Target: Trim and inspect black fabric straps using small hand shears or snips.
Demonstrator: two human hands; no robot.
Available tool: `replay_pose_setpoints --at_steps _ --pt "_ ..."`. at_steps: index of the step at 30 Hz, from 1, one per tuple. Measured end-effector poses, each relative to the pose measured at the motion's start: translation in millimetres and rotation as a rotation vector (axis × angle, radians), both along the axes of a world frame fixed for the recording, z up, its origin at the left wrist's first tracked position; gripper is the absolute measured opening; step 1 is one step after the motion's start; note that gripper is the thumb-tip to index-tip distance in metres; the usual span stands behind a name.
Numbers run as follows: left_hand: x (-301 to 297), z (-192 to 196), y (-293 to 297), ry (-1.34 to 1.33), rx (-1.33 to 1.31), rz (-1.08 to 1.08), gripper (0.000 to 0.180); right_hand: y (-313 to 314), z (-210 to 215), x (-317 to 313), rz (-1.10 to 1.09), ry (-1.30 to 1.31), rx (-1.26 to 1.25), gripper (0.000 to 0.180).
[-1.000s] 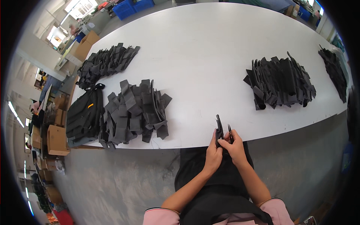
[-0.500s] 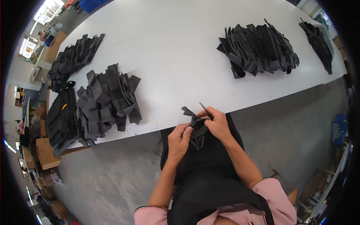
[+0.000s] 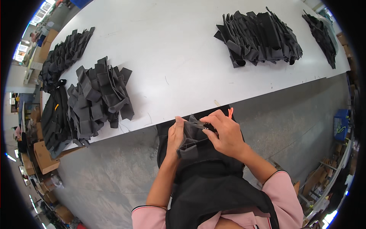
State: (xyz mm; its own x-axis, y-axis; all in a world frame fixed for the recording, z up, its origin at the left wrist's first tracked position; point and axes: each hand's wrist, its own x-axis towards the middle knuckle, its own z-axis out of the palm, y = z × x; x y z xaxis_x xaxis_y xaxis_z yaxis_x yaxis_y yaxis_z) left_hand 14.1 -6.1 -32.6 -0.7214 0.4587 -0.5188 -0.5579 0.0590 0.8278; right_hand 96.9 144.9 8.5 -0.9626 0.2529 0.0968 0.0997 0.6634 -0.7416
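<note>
Fabric piece now lower, between both hands' grip

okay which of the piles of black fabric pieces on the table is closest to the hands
The pile at the table's near edge, left of the left hand. The pile behind it and the two on the right lie farther from both hands, which hold one grey piece.

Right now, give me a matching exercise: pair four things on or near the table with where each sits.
Things:
1. fabric piece
2. near left pile
3. far right pile
4. blue crate

Places:
A. on the floor at right
B. held in both hands, left hand and right hand
C. table's far side, right of centre
D. table's left front edge

Pairs: 1-B, 2-D, 3-C, 4-A
</note>
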Motion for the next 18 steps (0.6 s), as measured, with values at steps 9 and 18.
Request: replay_pose_setpoints --at_steps 9,18 --pt "0 11 6 0.019 -0.079 -0.061 0.057 7 5 4 0.115 0.025 0.054 0.031" --pt "5 7 4 0.011 -0.094 -0.078 0.057 -2 -5 8 0.098 0.156 0.126 0.032"
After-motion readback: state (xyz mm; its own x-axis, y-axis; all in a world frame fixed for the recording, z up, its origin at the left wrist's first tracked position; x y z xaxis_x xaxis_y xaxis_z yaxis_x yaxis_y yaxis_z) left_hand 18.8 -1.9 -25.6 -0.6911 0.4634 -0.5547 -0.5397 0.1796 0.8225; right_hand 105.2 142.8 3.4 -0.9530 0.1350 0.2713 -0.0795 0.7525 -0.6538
